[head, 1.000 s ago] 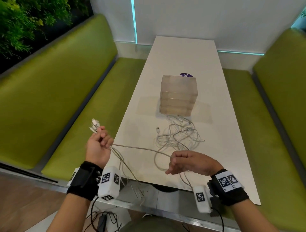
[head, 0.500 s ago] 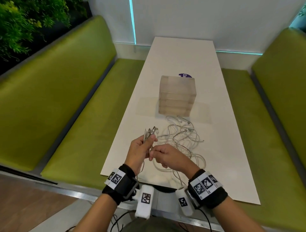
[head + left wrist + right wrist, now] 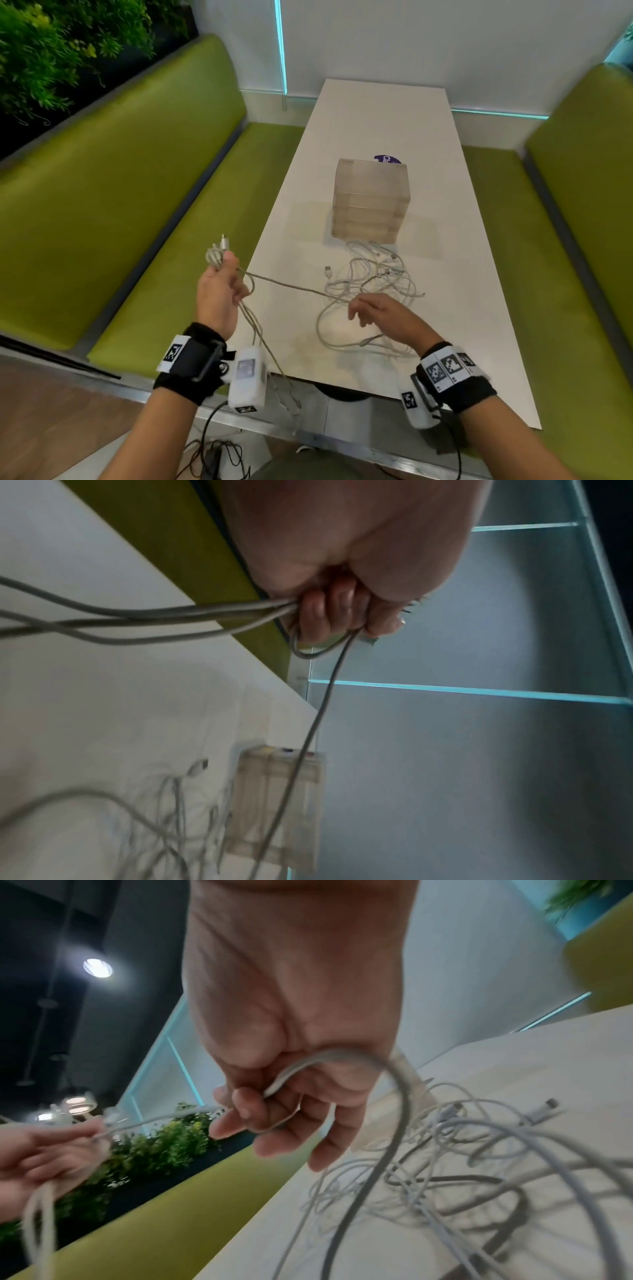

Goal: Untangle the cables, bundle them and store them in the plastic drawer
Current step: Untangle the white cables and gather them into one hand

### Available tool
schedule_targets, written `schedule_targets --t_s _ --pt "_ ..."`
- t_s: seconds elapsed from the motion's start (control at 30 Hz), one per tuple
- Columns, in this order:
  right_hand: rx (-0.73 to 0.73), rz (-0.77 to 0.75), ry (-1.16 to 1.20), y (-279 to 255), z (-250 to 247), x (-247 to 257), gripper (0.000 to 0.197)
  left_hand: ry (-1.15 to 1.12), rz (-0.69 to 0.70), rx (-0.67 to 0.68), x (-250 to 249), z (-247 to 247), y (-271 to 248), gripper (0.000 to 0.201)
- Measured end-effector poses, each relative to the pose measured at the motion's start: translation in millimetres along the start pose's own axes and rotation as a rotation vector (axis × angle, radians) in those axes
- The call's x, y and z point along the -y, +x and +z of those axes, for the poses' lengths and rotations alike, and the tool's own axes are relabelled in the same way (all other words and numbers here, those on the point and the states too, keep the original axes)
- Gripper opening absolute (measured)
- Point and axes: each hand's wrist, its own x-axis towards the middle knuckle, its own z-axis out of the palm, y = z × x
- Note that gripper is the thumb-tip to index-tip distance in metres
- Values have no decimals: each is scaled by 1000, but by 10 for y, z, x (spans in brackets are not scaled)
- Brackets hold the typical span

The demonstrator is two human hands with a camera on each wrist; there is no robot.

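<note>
Head view: my left hand [image 3: 219, 294] has swung out left again, gripping gathered cable loops [image 3: 215, 255], while my right hand [image 3: 383, 317] lets one strand slide through loosely curled fingers over the tangle [image 3: 370, 281] before the closed plastic drawer [image 3: 371, 202].

Left wrist: fingers [image 3: 337, 610] clench several strands.

Right wrist: thumb and fingers [image 3: 246, 1110] pinch the cable. Another loop is coming; storing remains.

Bright, even light; blurred wrist views.
</note>
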Motion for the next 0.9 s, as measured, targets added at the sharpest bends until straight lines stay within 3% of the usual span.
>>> schedule_targets --t_s 0.13,0.23,0.33,0.4,0.53,0.67,0.77,0.9 --pt "-141 -10 -2 74 -100 23 29 247 12 54 123 -46 -26 23" --pt "-152 -72 9 135 -5 239 27 503 -57 246 332 153 -223 21" --pt "-133 -110 -4 193 155 385 23 506 -84 409 481 366 -419 18" --pt "-140 -125 -33 219 212 398 21 464 -92 446 526 437 -478 11" --pt "-207 -104 -41 228 242 354 22 422 -131 458 538 434 -472 22" --pt "-251 -168 -79 208 297 370 21 459 -153 449 534 458 -467 15" --pt "-202 -182 -81 209 272 397 19 446 -116 335 498 437 -412 27" --pt "-122 -84 -182 215 69 221 16 212 -69 149 312 287 -214 25"
